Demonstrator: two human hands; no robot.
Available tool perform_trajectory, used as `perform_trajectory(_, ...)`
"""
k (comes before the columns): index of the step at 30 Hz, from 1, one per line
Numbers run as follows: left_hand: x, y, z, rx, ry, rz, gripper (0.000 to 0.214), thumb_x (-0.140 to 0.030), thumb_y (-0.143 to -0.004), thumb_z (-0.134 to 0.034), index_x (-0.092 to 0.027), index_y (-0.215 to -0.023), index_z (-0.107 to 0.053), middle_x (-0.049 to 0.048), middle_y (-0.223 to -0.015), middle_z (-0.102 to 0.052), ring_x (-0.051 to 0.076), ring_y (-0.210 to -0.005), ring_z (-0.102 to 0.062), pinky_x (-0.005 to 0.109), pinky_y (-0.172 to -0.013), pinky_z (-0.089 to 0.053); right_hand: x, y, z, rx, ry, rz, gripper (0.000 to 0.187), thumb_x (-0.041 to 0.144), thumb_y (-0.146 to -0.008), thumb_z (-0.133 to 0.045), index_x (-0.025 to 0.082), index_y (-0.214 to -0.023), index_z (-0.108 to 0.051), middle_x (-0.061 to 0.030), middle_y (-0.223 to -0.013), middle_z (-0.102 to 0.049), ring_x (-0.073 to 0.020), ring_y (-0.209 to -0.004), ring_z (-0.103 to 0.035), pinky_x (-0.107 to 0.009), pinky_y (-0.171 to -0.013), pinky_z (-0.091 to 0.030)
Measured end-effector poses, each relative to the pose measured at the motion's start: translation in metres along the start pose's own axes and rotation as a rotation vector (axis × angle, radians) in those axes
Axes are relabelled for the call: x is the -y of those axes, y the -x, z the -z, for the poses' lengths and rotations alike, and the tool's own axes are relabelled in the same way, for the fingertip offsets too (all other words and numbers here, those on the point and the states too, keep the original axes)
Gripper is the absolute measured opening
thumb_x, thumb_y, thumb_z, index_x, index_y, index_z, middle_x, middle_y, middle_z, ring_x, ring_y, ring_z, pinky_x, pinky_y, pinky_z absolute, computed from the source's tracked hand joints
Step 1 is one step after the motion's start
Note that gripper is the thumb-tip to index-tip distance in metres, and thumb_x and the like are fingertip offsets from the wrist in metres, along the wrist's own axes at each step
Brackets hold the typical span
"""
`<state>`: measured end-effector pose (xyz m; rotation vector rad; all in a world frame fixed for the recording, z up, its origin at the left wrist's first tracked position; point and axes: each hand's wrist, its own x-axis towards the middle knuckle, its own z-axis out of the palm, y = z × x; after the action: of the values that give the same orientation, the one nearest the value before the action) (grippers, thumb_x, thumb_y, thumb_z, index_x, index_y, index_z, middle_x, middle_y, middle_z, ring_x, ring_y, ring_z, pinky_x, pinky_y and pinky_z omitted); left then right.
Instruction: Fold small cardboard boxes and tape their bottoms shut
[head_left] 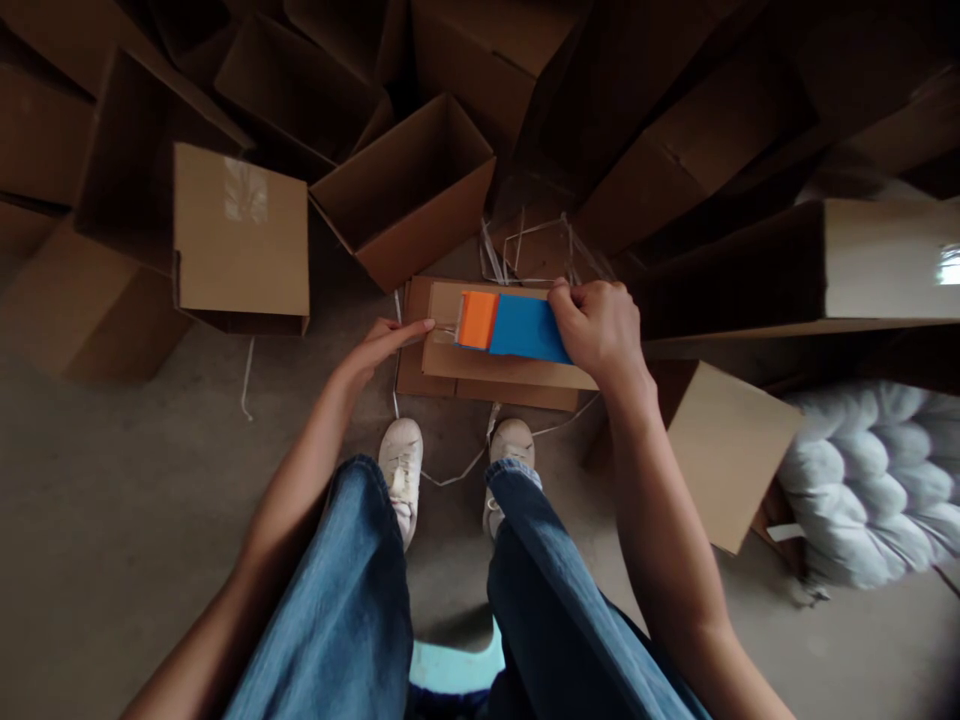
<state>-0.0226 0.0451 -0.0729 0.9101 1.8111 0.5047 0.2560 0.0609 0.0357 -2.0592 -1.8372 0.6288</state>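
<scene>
A flattened cardboard box [487, 375] lies on the floor in front of my feet. My right hand [596, 325] grips a blue and orange tape dispenser [510, 325] held over the flat box, its orange end pointing left. My left hand [390, 340] reaches to the orange end, fingertips pinching what looks like the tape's free end there. Both arms stretch forward over my knees in blue jeans.
Open and folded cardboard boxes [409, 190] crowd the floor ahead and to both sides. White plastic strapping [525, 245] lies loose behind the flat box and near my white shoes [401, 465]. A grey quilted cushion [874, 480] sits at right. A smaller box [727, 450] rests by my right forearm.
</scene>
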Motion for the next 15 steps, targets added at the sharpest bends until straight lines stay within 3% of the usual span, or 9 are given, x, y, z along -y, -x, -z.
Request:
perform_trajectory(7, -0.0037, 0.0014, -0.0025, -0.028, 0.028, 0.08, 0.061, -0.07, -0.055, -0.08, -0.023, -0.089, -0.058, 0.0094, -0.104, -0.065, 0.03, -0.108, -0.059, 0.041, -0.086, -0.044, 0.0015, 0.0004, 0.0008, 0.012, 0.011, -0.023, 0.044, 0.044, -0.095, -0.045, 0.021, -0.06, -0.058, -0.0103, -0.058, -0.057, -0.0257, -0.071, -0.057, -0.035, -0.063, -0.026)
perform_trajectory(15, -0.0092, 0.0044, -0.0042, -0.019, 0.058, 0.078, 0.055, -0.067, -0.061, -0.078, -0.023, -0.088, -0.06, 0.0089, -0.103, -0.064, 0.031, -0.111, -0.058, 0.041, -0.089, -0.044, 0.0002, 0.0002, 0.0005, 0.006, 0.03, -0.032, 0.044, 0.045, -0.095, -0.045, 0.021, -0.06, -0.06, -0.0107, -0.057, -0.057, -0.026, -0.07, -0.057, -0.035, -0.063, -0.026)
